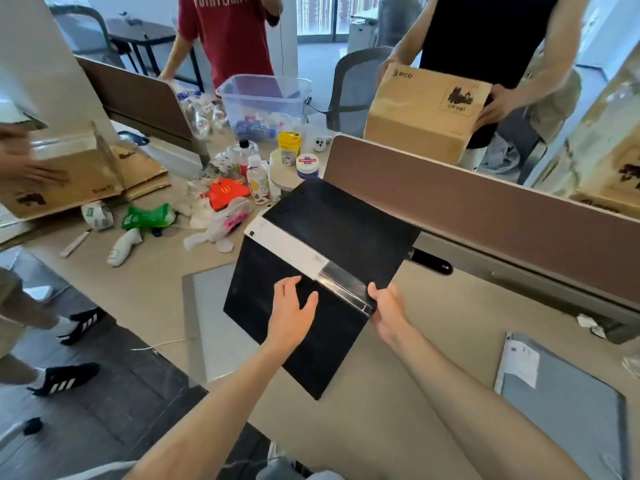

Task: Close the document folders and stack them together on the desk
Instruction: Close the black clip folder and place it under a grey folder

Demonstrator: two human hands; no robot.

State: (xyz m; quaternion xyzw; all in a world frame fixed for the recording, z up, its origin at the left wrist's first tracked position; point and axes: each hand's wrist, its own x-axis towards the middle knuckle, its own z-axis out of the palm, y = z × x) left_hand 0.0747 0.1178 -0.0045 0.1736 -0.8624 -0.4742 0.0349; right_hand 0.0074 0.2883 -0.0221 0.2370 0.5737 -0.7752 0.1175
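Now, left hand (pixel 291 308) flat, fingers spread, on black folder (pixel 311 258), right hand (pixel 389 310) pinching its spine

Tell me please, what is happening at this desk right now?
A person is handling a black folder with both bare hands over the desk. The folder lies open, its white spine facing up. The left hand rests flat on the near cover, and the right hand grips the end of the spine. A grey folder lies closed to the right. Other people nearby handle cardboard boxes.
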